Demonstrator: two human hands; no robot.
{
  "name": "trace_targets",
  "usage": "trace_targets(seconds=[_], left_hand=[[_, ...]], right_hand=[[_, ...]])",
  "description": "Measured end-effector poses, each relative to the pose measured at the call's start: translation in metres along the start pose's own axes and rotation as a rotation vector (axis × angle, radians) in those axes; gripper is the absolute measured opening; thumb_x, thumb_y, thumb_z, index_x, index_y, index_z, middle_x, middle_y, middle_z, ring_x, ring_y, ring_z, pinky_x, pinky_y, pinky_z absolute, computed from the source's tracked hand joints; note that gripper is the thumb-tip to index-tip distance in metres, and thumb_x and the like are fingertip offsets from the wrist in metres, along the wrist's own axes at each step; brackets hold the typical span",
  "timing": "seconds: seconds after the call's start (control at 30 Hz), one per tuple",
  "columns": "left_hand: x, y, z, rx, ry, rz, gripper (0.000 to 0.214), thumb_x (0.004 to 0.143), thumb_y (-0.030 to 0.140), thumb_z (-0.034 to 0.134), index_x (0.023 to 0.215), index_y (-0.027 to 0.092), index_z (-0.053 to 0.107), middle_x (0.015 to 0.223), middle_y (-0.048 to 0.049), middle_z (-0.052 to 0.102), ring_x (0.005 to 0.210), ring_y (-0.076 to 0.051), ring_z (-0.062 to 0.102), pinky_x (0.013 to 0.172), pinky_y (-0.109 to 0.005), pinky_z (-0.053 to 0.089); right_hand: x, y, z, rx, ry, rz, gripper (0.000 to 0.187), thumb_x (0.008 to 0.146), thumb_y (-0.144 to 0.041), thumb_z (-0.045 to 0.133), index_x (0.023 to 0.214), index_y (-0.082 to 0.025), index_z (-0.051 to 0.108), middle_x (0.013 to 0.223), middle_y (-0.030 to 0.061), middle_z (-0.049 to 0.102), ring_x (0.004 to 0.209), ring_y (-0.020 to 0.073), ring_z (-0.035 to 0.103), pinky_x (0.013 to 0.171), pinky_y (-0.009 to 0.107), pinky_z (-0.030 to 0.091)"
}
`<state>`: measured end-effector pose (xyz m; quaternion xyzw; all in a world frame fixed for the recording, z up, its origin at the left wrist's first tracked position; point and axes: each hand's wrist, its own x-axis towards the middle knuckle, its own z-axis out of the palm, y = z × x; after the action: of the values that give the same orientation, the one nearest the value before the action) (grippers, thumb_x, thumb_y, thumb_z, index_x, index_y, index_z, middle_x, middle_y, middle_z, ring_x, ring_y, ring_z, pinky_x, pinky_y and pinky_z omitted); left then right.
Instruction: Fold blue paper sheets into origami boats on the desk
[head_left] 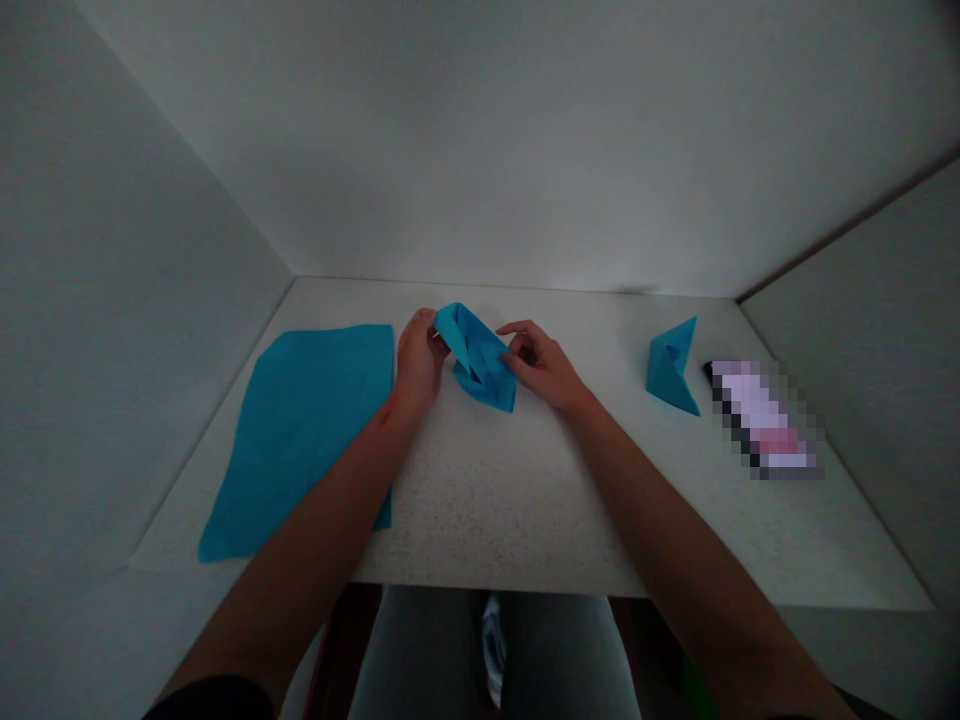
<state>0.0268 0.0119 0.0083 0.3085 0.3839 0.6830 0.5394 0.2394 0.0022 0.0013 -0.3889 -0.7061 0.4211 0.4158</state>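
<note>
Between my hands is a partly folded piece of blue paper (480,360), its layers bent and creased, tilted just over the tabletop. My left hand (420,358) grips its upper left edge, fingers curled behind it and partly hidden. On the other side, my right hand (544,365) pinches the paper's right edge between thumb and fingers, with the index finger stretched along the top. A finished-looking folded blue paper shape (670,370) with pointed ends stands to the right, apart from both hands.
A large flat blue sheet (315,400) lies at the left, partly under my left forearm. A phone with a blurred screen (761,410) rests at the right. White walls (510,150) enclose the pale speckled table (487,500) at the back and sides.
</note>
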Motion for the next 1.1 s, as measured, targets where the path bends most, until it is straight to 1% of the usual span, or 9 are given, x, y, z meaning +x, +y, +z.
trace_targets(seconds=[0.13, 0.27, 0.4, 0.5, 0.63, 0.73, 0.83, 0.97, 1.1], left_hand=[[0.002, 0.001, -0.003, 0.074, 0.028, 0.02, 0.043, 0.093, 0.061, 0.071, 0.081, 0.024, 0.053, 0.074, -0.0003, 0.061, 0.076, -0.02, 0.069, 0.069, -0.029, 0.055], [-0.005, 0.0, -0.006, 0.326, -0.02, 0.133, 0.044, 0.089, 0.061, 0.081, 0.093, 0.025, 0.056, 0.082, 0.0007, 0.062, 0.075, -0.016, 0.064, 0.067, -0.027, 0.052], [-0.013, -0.002, -0.007, 0.579, -0.105, 0.165, 0.049, 0.081, 0.046, 0.091, 0.115, 0.024, 0.062, 0.107, -0.0059, 0.075, 0.097, -0.022, 0.073, 0.086, -0.035, 0.061], [-0.014, -0.002, -0.007, 0.664, -0.133, 0.086, 0.031, 0.089, 0.044, 0.08, 0.109, 0.021, 0.073, 0.112, -0.0107, 0.08, 0.11, -0.03, 0.076, 0.102, -0.044, 0.061], [-0.01, 0.002, -0.006, 0.588, -0.128, -0.022, 0.03, 0.09, 0.046, 0.071, 0.104, 0.02, 0.078, 0.103, -0.0084, 0.082, 0.104, -0.032, 0.076, 0.097, -0.045, 0.061], [-0.008, 0.003, -0.004, 0.5, -0.099, 0.011, 0.025, 0.086, 0.043, 0.074, 0.099, 0.022, 0.076, 0.098, -0.0053, 0.08, 0.099, -0.029, 0.074, 0.093, -0.041, 0.06], [-0.009, 0.002, -0.003, 0.415, -0.079, 0.039, 0.019, 0.083, 0.041, 0.078, 0.088, 0.023, 0.073, 0.087, -0.0033, 0.074, 0.091, -0.026, 0.071, 0.084, -0.036, 0.058], [-0.011, 0.001, 0.0, 0.335, -0.082, 0.008, 0.018, 0.081, 0.035, 0.083, 0.087, 0.023, 0.071, 0.081, -0.002, 0.068, 0.083, -0.024, 0.066, 0.076, -0.034, 0.054], [-0.013, 0.002, 0.001, 0.324, -0.128, -0.028, 0.019, 0.082, 0.035, 0.084, 0.084, 0.023, 0.069, 0.077, -0.0008, 0.064, 0.075, -0.022, 0.061, 0.071, -0.032, 0.049]], right_hand=[[0.001, 0.001, -0.001, -0.018, 0.069, -0.021, 0.03, 0.094, -0.036, 0.068, 0.122, -0.026, 0.066, 0.074, -0.0066, 0.054, 0.061, 0.0133, 0.046, 0.06, 0.029, 0.037], [0.003, 0.002, -0.001, -0.005, 0.212, -0.095, 0.03, 0.093, -0.032, 0.067, 0.123, -0.027, 0.064, 0.072, -0.0073, 0.05, 0.062, 0.0143, 0.047, 0.061, 0.03, 0.039], [0.003, 0.004, -0.001, -0.015, 0.281, -0.13, 0.03, 0.097, -0.039, 0.068, 0.125, -0.029, 0.062, 0.076, -0.0054, 0.05, 0.066, 0.0163, 0.05, 0.065, 0.032, 0.043], [0.004, 0.006, -0.002, -0.002, 0.311, -0.139, 0.031, 0.1, -0.042, 0.066, 0.129, -0.031, 0.061, 0.078, -0.0039, 0.05, 0.068, 0.0175, 0.052, 0.066, 0.033, 0.046], [0.005, 0.008, -0.002, -0.036, 0.345, -0.136, 0.023, 0.102, -0.039, 0.063, 0.124, -0.03, 0.064, 0.087, -0.0011, 0.054, 0.073, 0.0173, 0.053, 0.067, 0.032, 0.047], [0.005, 0.007, -0.003, -0.161, 0.367, -0.141, 0.014, 0.1, -0.033, 0.064, 0.111, -0.028, 0.069, 0.102, 0.0027, 0.059, 0.079, 0.0172, 0.055, 0.071, 0.033, 0.05], [0.003, 0.003, -0.004, -0.263, 0.395, -0.13, 0.014, 0.094, -0.025, 0.066, 0.107, -0.027, 0.07, 0.111, 0.0055, 0.059, 0.082, 0.018, 0.054, 0.073, 0.035, 0.052], [0.001, -0.004, -0.003, -0.334, 0.335, -0.149, 0.014, 0.09, -0.016, 0.063, 0.097, -0.026, 0.07, 0.105, 0.0066, 0.06, 0.087, 0.0214, 0.056, 0.078, 0.038, 0.053], [0.002, -0.006, -0.001, -0.362, 0.288, -0.157, 0.011, 0.093, -0.024, 0.069, 0.101, -0.026, 0.075, 0.099, 0.0063, 0.062, 0.09, 0.0232, 0.059, 0.079, 0.039, 0.052]])
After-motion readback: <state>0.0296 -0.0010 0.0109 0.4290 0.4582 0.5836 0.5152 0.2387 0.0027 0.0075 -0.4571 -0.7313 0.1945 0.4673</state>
